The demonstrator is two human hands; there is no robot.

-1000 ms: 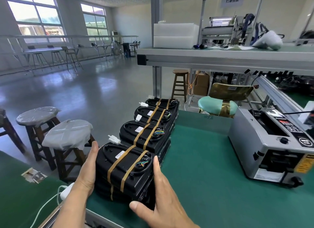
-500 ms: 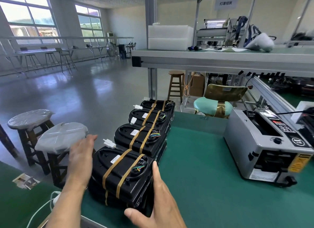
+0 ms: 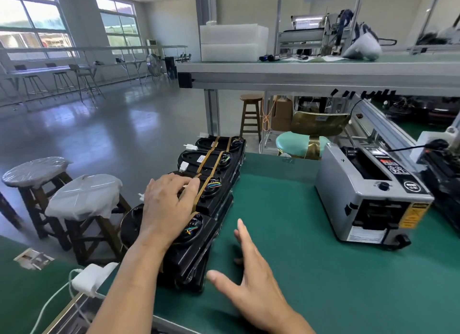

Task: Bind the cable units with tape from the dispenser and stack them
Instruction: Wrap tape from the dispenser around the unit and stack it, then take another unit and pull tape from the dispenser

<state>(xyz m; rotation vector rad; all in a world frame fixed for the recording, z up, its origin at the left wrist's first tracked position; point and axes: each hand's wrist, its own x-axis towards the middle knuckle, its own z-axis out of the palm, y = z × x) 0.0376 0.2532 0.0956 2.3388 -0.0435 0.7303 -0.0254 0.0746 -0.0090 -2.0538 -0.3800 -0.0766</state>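
Several black cable units bound with brown tape stand in a row of stacks (image 3: 214, 174) along the left edge of the green table (image 3: 286, 224). My left hand (image 3: 169, 206) lies flat on top of the nearest stack (image 3: 191, 256), fingers spread and reaching onto the stack behind it. Just right of that stack, my right hand (image 3: 251, 284) hovers over the mat, fingers straight, holding nothing and touching nothing. The grey tape dispenser (image 3: 368, 196) sits at the right.
Two plastic-wrapped stools (image 3: 82, 196) stand off the table's left edge. A white power adapter (image 3: 92, 279) with cable lies at the near left corner. A teal chair (image 3: 303, 144) is behind the table, with an upper shelf (image 3: 323, 72) overhead.
My left hand rose from the stack's left side onto its top. My right hand left the stack's right side and drew away to the right.
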